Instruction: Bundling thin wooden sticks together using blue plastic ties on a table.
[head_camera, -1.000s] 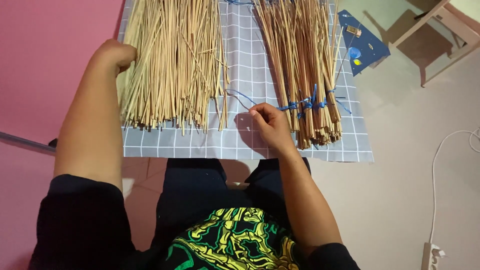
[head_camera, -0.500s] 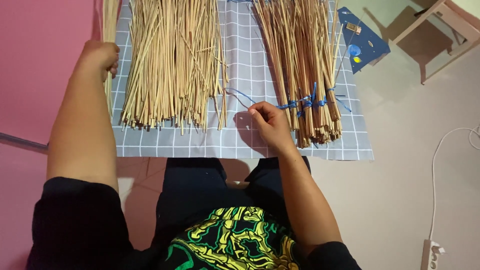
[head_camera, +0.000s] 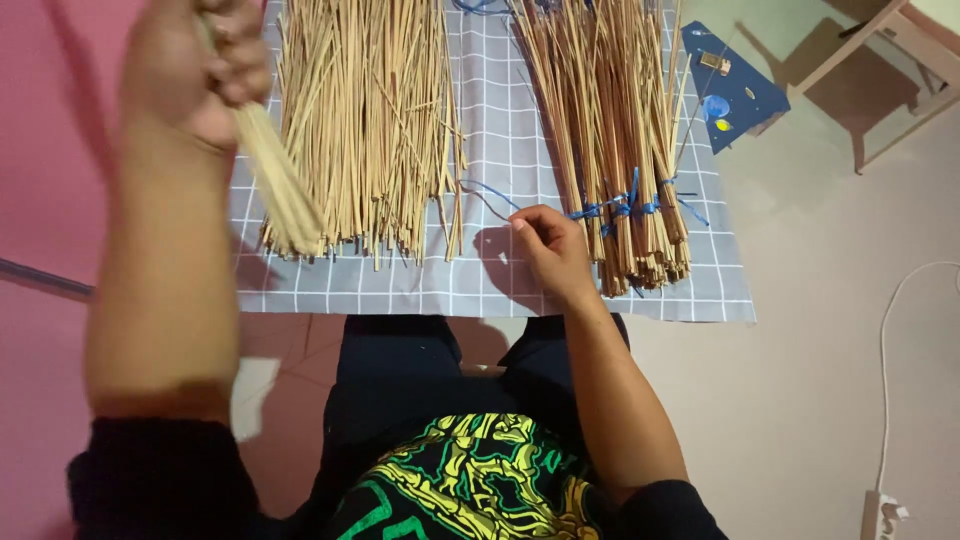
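Since half a second ago, I log the left hand (head_camera: 195, 70) as risen off the mat toward the camera, bringing a small bunch of sticks (head_camera: 280, 185) up with it; the right hand (head_camera: 552, 250) has not shifted.

Item 1, small bunch of sticks: thin, straight, pale straw-coloured stalks, clamped in the closed left fist. Long axis runs from the fist at upper left down and to the right, cut ends pointing toward the near end of the loose pile. It hangs just below the fist, above the mat's left edge.

Item 2, loose pile of sticks (head_camera: 365, 120): same pale stalks, untied, long axis running away from me, near ends ragged and uneven.

Item 3, tied bundle of sticks (head_camera: 610, 130): slightly browner stalks, bound near the close end with blue string (head_camera: 625, 205) (knotted, loose tails trailing either side). Right hand rests on the mat just left of this bundle, fingers curled together; a thin blue strand (head_camera: 490, 195) lies at the fingertips, though whether it is pinched I cannot tell.

Item 4, mat (head_camera: 480, 280): grey sheet with a white grid, flat under both piles.

Item 5, dark blue card (head_camera: 735, 95), beyond the mat's right corner.
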